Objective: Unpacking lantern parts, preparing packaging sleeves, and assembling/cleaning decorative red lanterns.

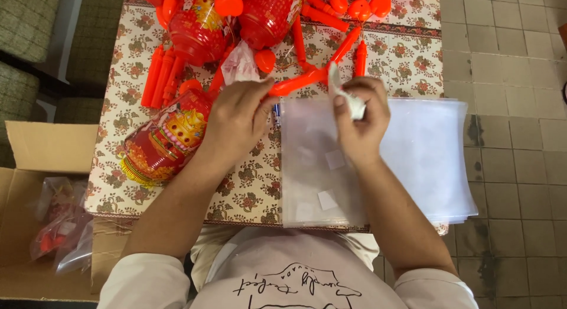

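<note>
Glossy plastic lantern point(162, 137), clear plastic bags point(425, 155)

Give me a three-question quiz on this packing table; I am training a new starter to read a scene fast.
1. True or false: the right hand pinches a small white scrap in its fingers.
2. What lies flat under the right hand? A) stack of clear plastic bags B) metal tray C) newspaper
3. Which red thing lies beside the left hand?

Key: 1 true. 2 A, the stack of clear plastic bags. 3 the red lantern, on the floral tablecloth.
</note>
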